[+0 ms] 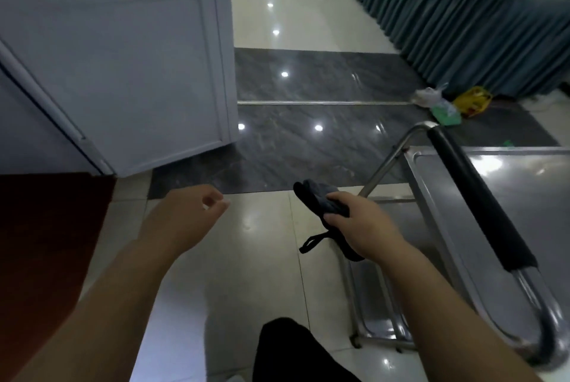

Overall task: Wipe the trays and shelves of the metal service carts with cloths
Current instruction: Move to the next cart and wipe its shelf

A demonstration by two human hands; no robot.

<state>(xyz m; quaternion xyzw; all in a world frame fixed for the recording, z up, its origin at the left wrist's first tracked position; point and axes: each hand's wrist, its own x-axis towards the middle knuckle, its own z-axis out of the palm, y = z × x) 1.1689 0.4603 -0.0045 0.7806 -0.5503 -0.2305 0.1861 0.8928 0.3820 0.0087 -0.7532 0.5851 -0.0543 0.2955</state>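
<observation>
Door first, on my far left: a white panel swung open, its lower corner well apart from my left hand. That hand hangs over the pale floor tiles with its fingers loosely curled and nothing in them. To its right, across a gap of bare floor, is the cloth, dark and bunched, with one end poking out ahead of my knuckles and a thin loop dangling below. My right hand is clenched round its middle. What matters is what lies right of that fist, the metal cart. Its upright post is just beside my knuckles, and its padded handle bar runs on a slant from far-left to near-right. Beyond the bar the top tray stretches off to the right and out of view, its steel shining with reflections. So the tray lies to the right of the cloth, with the bar between them, and I judge my right hand must lift over the bar before it can press down. The left hand is far from the cart and would have to cross my body. The lower shelf sits under my right forearm, hemmed in by the frame tubes, with less room to sweep. Far off, beyond the cart, bags lie at the foot of a pleated table skirt, clear of my reach.
</observation>
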